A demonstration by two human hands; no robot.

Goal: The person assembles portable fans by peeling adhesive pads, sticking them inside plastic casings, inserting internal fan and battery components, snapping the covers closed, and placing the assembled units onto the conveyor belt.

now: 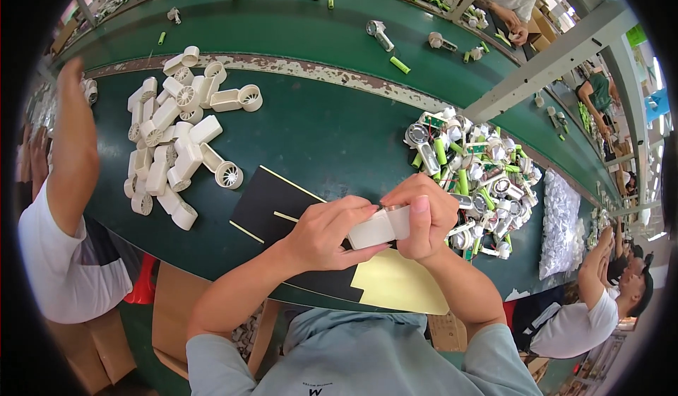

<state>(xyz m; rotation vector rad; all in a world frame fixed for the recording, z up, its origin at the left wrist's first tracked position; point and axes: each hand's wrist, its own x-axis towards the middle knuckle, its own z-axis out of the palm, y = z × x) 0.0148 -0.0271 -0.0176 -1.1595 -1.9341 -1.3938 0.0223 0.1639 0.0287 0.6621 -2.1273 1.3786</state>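
Observation:
Both of my hands are closed on a white plastic fan housing (372, 231), held over the bench in front of me. My left hand (323, 232) grips its long body, while my right hand (426, 216) pinches the other end near the round head. Some of the housing is hidden by my fingers. Beneath my hands lie a black sheet (265, 202) with pale yellow strips and a plain yellow sheet (399, 283). To the left is a heap of similar white housings (187, 157). On the right, a pile of fan innards (487, 191) mixes motors, circuit boards and green battery cells.
A clear bag of small white parts (560, 223) lies beyond the right pile. Behind the bench runs a green conveyor belt (282, 25) carrying scattered parts. A grey metal post (544, 64) slants across the right. Co-workers sit on both sides; cardboard boxes (173, 318) stand below the bench.

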